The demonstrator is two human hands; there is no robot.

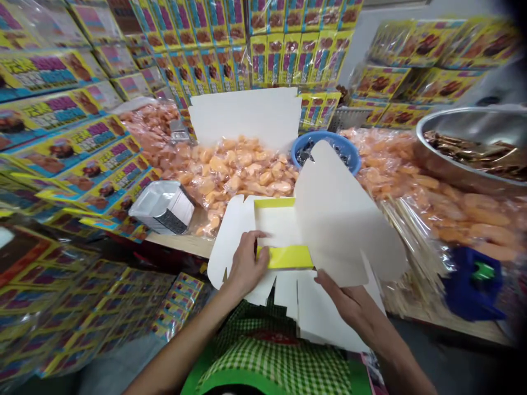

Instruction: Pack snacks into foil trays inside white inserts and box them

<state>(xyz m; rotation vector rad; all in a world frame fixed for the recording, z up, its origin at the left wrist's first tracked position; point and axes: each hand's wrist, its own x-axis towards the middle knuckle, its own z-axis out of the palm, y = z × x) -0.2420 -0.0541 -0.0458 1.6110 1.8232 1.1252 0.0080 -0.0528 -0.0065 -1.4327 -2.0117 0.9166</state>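
A partly folded cardboard box [275,227], white inside with yellow folded-up edges, is held in front of my body at the table's near edge. My left hand [248,262] grips its near left corner, with the thumb on the yellow front wall [290,257] and the fingers reaching inside. At the near right corner, my right hand [346,302] holds the cardboard between thumb and fingers, partly hidden by it. A large white flap [341,219] stands up on the right side. Other flat white cardboard [321,312] lies below, against my checked green apron [284,362].
Orange wrapped pieces [242,167] are heaped behind the box. Around them are a blue bowl [349,151] of dark packets, stacked foil trays [162,206], thin wooden sticks [411,247], a blue tape dispenser [473,291] and a metal bowl [440,156]. Printed boxes [74,118] are stacked left and behind.
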